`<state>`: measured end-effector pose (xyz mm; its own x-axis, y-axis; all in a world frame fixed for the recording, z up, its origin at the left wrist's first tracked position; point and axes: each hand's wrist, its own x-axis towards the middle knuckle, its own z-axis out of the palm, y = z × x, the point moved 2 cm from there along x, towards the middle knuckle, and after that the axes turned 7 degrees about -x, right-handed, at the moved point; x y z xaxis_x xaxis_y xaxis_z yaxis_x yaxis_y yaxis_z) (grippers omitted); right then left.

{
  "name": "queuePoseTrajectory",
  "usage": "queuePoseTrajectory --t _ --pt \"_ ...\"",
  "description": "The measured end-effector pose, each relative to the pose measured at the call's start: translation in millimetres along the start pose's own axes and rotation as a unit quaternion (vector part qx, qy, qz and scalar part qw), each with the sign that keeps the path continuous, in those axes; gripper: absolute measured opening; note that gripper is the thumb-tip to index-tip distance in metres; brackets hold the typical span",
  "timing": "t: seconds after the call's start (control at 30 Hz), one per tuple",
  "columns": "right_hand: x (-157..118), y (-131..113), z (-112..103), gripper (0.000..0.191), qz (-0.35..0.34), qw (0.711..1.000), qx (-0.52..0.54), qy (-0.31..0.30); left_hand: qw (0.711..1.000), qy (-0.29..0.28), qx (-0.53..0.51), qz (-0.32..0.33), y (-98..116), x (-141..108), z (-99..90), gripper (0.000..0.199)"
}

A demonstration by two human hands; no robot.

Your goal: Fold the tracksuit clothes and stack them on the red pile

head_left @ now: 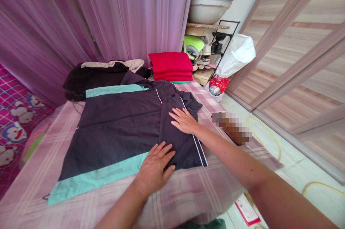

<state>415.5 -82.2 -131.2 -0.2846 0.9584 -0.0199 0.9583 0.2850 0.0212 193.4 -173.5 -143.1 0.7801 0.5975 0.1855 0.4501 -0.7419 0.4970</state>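
A dark navy jacket (121,128) with teal bands and thin white piping lies spread flat on a pink checked cloth (188,193). My left hand (156,168) rests palm down on the jacket's near edge, fingers apart. My right hand (184,120) lies flat on the jacket's folded right part, near the collar. Neither hand grips the cloth.
A stack of folded red garments (170,65) sits at the far end, with a black and beige heap (99,74) to its left. Purple curtains (107,13) hang behind. A shoe rack (212,49), a white bag (237,54) and wooden sliding doors (296,60) stand on the right.
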Motion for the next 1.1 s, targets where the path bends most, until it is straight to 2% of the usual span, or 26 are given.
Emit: queuePoseTrajectory --t 0.1,0.2,0.27,0.4,0.5,0.6,0.77,0.83,0.9,1.0,1.1 --pt "5 18 0 0.057 0.021 1.0 -0.02 0.009 1.0 -0.002 -0.021 -0.007 3 0 -2.9 0.045" --pt "8 19 0 0.057 0.016 0.999 -0.027 0.02 0.998 0.001 -0.062 -0.018 2 1 -13.4 0.04" --pt "7 16 2 0.057 0.015 0.999 -0.03 0.024 0.997 0.013 -0.067 -0.029 -8 4 -25.6 0.041" --pt "5 15 3 0.057 0.016 0.999 -0.034 0.022 0.996 0.041 0.042 -0.07 -50 11 -51.4 0.05" --pt "6 17 4 0.056 0.014 0.999 -0.03 0.026 0.977 0.036 0.137 -0.157 -86 6 -60.9 0.056" --pt "7 18 5 0.056 0.012 0.999 -0.025 0.031 0.963 0.034 0.189 -0.19 -111 -13 -64.5 0.056" --pt "7 18 9 0.055 0.012 0.999 -0.023 0.045 0.935 0.081 0.232 -0.256 -134 -50 -81.6 0.057" --pt "7 18 11 0.055 0.011 0.998 -0.025 0.053 0.919 0.108 0.239 -0.296 -137 -50 -89.4 0.058" --pt "8 19 12 0.055 0.011 0.998 -0.031 0.061 0.913 0.135 0.232 -0.308 -130 -36 -90.5 0.059" --pt "8 20 14 0.054 0.011 0.997 -0.046 0.063 0.941 0.134 0.192 -0.242 -105 3 -73.5 0.058" --pt "8 22 16 0.055 0.007 0.997 -0.058 0.06 0.966 0.073 0.147 -0.199 -82 35 -48.6 0.059"
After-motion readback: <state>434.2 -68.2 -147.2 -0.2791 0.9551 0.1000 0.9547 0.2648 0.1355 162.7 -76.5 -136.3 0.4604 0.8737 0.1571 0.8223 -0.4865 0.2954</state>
